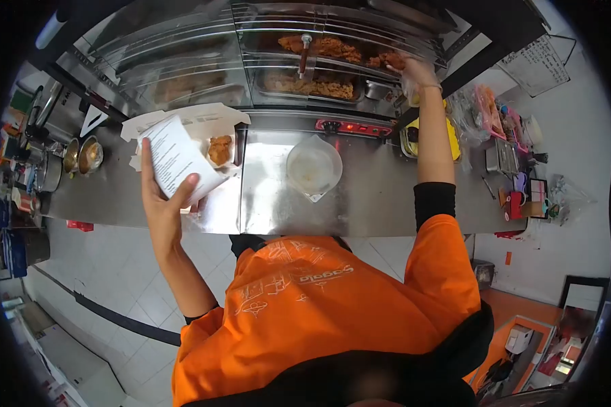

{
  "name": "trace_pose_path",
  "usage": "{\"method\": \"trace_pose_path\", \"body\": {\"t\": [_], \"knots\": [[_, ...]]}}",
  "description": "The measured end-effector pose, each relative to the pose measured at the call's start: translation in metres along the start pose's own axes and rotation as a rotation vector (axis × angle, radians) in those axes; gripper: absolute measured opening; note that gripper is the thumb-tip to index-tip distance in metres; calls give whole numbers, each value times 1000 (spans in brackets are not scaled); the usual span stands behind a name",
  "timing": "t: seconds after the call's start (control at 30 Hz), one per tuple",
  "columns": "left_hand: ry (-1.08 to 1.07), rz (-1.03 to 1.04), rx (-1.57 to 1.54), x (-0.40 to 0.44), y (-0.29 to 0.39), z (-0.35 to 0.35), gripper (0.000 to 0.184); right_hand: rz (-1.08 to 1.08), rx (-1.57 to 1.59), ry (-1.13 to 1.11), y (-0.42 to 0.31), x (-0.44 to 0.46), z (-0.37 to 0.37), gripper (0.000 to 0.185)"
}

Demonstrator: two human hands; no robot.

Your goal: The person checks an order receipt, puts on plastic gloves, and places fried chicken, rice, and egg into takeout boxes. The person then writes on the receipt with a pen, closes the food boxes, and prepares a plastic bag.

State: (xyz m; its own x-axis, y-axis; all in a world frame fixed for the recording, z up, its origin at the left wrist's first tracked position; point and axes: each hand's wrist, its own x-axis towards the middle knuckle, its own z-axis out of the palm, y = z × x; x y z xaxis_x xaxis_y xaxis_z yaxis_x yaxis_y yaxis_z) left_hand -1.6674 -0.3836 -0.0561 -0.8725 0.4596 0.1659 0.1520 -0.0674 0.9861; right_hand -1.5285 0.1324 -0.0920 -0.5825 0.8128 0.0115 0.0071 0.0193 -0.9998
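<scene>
Tiled floor [149,298], steel counter [278,210], pale wall [584,176]

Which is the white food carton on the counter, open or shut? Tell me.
Open: the white food carton's flaps are spread out, and a fried piece shows inside.

Left fingers [146,161] pinch; right arm [434,146] stretches forward.

printed white paper [173,159]: tilting over open white box [207,117] | brown fried piece [219,150]: sitting inside box | golden-brown fried pieces [332,48]: lying along display case's [251,102] upper level
</scene>
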Motion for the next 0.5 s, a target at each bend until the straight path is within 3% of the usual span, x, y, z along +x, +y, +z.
{"method": "trace_pose_path", "body": {"t": [0.1,0.23,0.33,0.37,0.47,0.5], "knots": [[52,-17,21,-1,-4,-4,87,85,193,55,-7,-7,-7,25],[54,-38,4,2,-10,-3,83,-58,138,80,12,2,-21,26],[64,-23,25,7,-16,0,88,-488,-932,305,27,11,-24,32],[72,-11,38,7,-18,2,91,-422,-992,381,23,7,-13,39],[77,2,111,8,-24,4,91,-601,-1561,48,30,25,-27,45],[78,-3,106,8,-24,4,92,-411,-1637,21,-12,-14,6,51]]}}
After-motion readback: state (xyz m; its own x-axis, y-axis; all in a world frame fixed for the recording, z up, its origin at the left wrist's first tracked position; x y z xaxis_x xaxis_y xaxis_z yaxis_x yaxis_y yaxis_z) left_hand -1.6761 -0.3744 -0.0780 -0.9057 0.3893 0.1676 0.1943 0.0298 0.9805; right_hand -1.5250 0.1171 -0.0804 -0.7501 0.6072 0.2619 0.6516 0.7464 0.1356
